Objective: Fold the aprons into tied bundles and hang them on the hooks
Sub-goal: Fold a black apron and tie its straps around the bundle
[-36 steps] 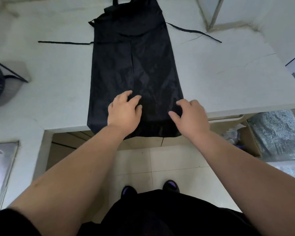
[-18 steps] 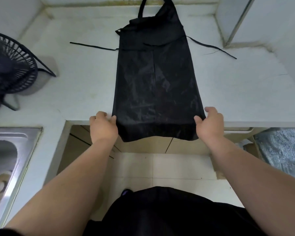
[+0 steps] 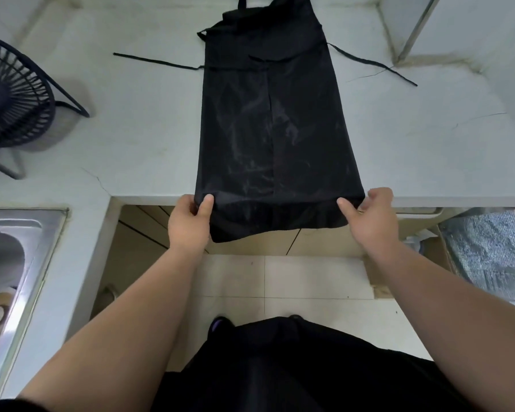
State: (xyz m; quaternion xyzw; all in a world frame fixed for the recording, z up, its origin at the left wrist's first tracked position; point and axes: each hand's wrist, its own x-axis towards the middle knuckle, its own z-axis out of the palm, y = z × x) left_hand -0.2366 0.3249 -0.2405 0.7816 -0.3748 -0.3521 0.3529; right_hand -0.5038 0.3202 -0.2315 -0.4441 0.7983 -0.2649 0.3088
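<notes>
Standing at the front edge of the white table [image 3: 131, 138], the person has a black apron [image 3: 274, 129] spread flat and lengthwise before them, bib end away and hem end towards their body. Both hands are gripping it. The left hand [image 3: 189, 224] pinches the near left corner of the cloth, thumb on top and the other fingers curled at its edge, right where the table ends. The right hand [image 3: 369, 215] does likewise on the near right corner, thumb laid over the fabric, the rest of the fingers tucked behind the side edge. Between the two hands a short stretch of the hem hangs down over the table edge, slack and slightly bowed. The rest of the apron lies smooth on the table, with a seam running down its middle. Its left waist tie [image 3: 158, 61] stretches out to the left across the surface, and the right waist tie [image 3: 372, 65] trails off to the right; the neck strap [image 3: 243, 1] runs out of sight at the top. Well to the left of the apron stands a small dark fan [image 3: 12, 96], apart from the cloth. Lower left, a steel sink [image 3: 42, 251] is set into the table. Below the overhang I see pale floor tiles [image 3: 280, 281], and to the right a silvery padded sheet [image 3: 488, 254].
</notes>
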